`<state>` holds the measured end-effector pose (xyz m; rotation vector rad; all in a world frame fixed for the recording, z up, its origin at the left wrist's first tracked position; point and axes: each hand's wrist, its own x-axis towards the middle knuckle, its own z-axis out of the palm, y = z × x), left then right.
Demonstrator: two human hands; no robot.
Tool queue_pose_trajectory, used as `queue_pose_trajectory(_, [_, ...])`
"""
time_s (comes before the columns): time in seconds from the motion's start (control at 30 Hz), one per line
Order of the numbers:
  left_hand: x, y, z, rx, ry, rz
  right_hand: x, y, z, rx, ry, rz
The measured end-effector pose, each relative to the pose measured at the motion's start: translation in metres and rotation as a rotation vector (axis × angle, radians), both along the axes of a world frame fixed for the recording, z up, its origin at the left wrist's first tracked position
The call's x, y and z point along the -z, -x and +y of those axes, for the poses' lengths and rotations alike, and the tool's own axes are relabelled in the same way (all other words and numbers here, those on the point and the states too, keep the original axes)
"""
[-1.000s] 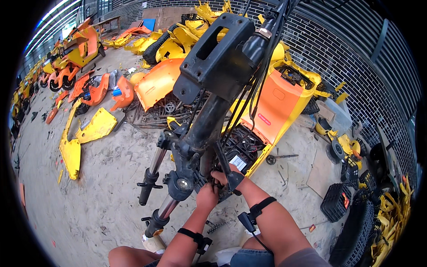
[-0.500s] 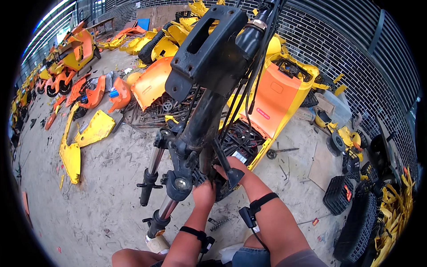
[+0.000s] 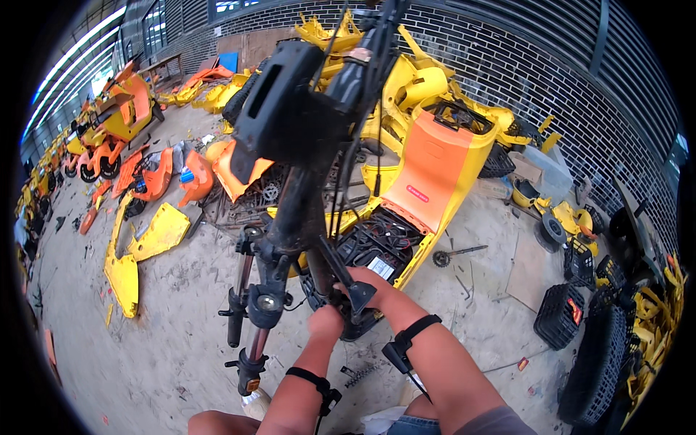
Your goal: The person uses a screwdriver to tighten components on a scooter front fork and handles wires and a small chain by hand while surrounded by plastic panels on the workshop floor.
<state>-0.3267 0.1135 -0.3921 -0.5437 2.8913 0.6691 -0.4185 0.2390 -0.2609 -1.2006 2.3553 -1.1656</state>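
Note:
A partly stripped scooter stands before me. Its black front frame tube leans across the middle, topped by a dark slotted bracket. Below the tube, the front fork shows two shiny legs and no wheel. My left hand reaches in at the base of the tube, its fingers hidden behind the dark parts. Just to its right, my right hand reaches in behind a black triangular bracket, fingers also out of sight. Beyond it, an open bay with cables lies under the orange and yellow body.
Yellow panels and orange panels lie on the floor at left. Metal parts are heaped behind the fork. Black crates, a small wheel and yellow scraps line the right side. A coil spring lies near my legs.
The frame tube, slotted bracket and fork have swung to the left in view, showing more of the cable bay. Both hands remain at the tube's base. The view has shifted slightly.

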Motion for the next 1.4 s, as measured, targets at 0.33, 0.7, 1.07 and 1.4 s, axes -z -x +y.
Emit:
queue_pose_trajectory(0.33, [-0.008, -0.024, 0.005, -0.172, -0.365, 0.321, 0.015, 0.007, -0.002, 0.1, -0.139, 0.049])
queue_pose_trajectory(0.7, [-0.022, -0.017, 0.019, -0.417, -0.322, 0.56, 0.039, 0.008, 0.0, 0.133, 0.068, 0.001])
queue_pose_trajectory(1.07, [-0.018, -0.011, 0.0, -0.239, -0.642, 0.72, 0.029, -0.003, -0.001, 0.13, 0.156, -0.272])
queue_pose_trajectory(1.4, [-0.01, -0.004, -0.003, -0.302, -0.711, 0.787, 0.027, 0.0, -0.008, 0.147, 0.082, -0.448])
